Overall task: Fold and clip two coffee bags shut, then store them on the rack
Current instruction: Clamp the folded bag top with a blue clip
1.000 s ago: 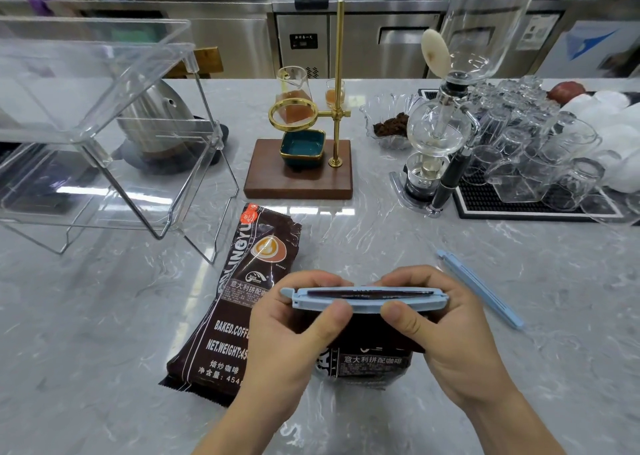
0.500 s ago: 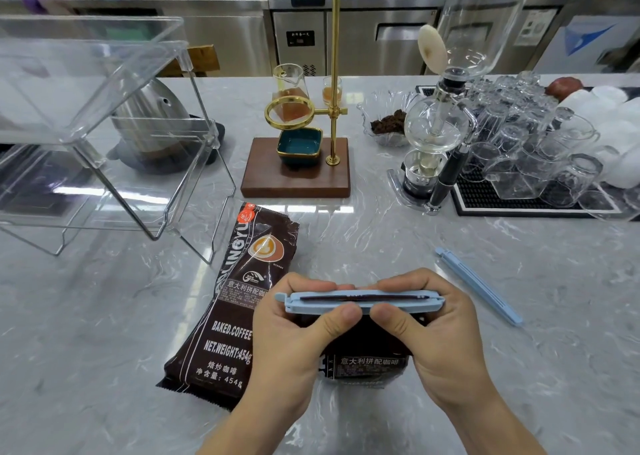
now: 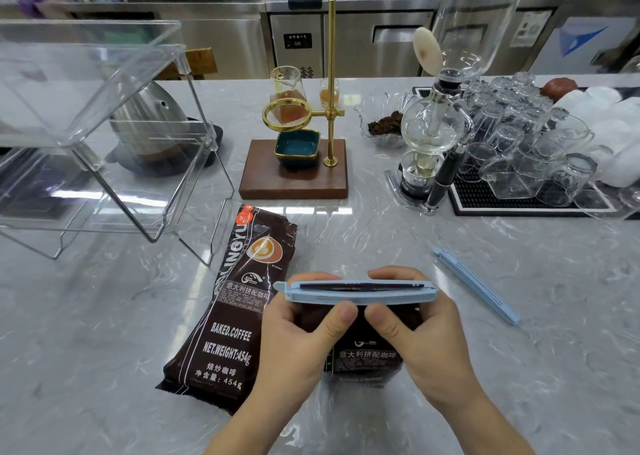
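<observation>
A dark brown coffee bag (image 3: 365,357) stands upright near the counter's front, its folded top caught in a light blue clip (image 3: 360,290). My left hand (image 3: 298,337) and my right hand (image 3: 419,333) both pinch that clip, thumbs pressed on its near side, fingers behind. A second coffee bag (image 3: 235,312) lies flat on the marble to the left, unclipped, top pointing away. A second blue clip (image 3: 476,283) lies loose on the counter to the right. The clear acrylic rack (image 3: 104,136) stands at the far left.
A wooden-based brass drip stand (image 3: 298,164) with a teal dish stands behind the bags. A glass siphon brewer (image 3: 431,150) and a black mat (image 3: 512,198) with several upturned glasses occupy the right. A glass dish of grounds (image 3: 384,122) sits behind.
My hands stay on the clip; both thumbs have slid closer together along its near side. The bags and the loose clip have not moved.
</observation>
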